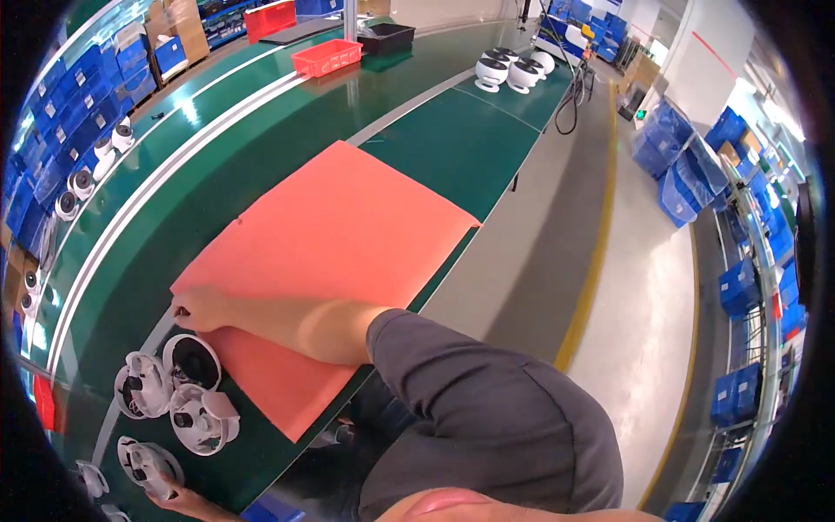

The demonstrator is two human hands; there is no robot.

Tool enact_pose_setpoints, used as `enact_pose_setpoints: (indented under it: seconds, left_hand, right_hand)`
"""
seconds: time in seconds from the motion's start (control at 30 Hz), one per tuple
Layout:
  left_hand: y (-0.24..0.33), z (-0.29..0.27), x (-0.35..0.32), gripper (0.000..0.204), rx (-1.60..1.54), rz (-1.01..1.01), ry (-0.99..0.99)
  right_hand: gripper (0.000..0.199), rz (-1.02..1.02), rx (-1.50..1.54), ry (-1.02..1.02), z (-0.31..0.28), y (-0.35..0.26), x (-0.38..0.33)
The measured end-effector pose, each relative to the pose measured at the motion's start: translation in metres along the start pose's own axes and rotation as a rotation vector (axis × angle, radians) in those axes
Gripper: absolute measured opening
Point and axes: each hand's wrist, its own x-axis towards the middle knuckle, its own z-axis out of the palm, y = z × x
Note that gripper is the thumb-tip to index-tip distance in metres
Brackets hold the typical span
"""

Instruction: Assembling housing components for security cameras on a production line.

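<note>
A salmon-pink mat (335, 230) lies across the green workbench. My right arm reaches left over the mat, and my right hand (198, 310) is closed at the mat's left edge; whatever its curled fingers hold is hidden. At the lower left, my left hand (181, 502) grips the near side of a round white camera housing (143, 464). Just beyond it sit three more white camera parts: a housing with its inside showing (146, 384), a round shell with a dark inside (193, 362) and another opened housing (202, 419).
Several finished white dome cameras (520, 76) stand at the bench's far end. A red basket (327, 58) and a black crate (386, 40) sit at the back. More white cameras (82, 184) line the left side, near stacked blue bins (74, 96). A walkway (531, 261) runs along the right.
</note>
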Motion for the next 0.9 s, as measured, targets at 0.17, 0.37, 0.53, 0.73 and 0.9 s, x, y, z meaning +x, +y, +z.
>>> enact_pose_setpoints:
  seconds: [0.17,0.37,0.53,0.73,0.9]
  left_hand:
    - [0.005,-0.025,0.009,0.072,0.008,-0.096,-0.004]
    - [0.058,-0.029,0.003,0.044,-0.079,-0.045,-0.085]
    - [0.1,-0.026,0.011,0.073,-0.185,-0.246,-0.047]
    - [0.105,-0.029,-0.001,0.083,-0.266,-0.37,0.019]
    - [0.109,-0.035,0.001,0.089,-0.295,-0.398,0.04]
  right_hand:
    - [0.017,0.009,-0.147,-0.119,0.003,-0.035,0.006]
    - [0.017,-0.003,0.037,-0.133,0.013,0.003,0.007]
    - [0.022,0.035,-0.093,-0.249,-0.018,-0.008,0.009]
    - [0.023,-0.08,-0.133,-0.205,-0.016,-0.017,0.004]
    - [0.031,-0.087,-0.189,-0.238,-0.016,-0.009,0.011]
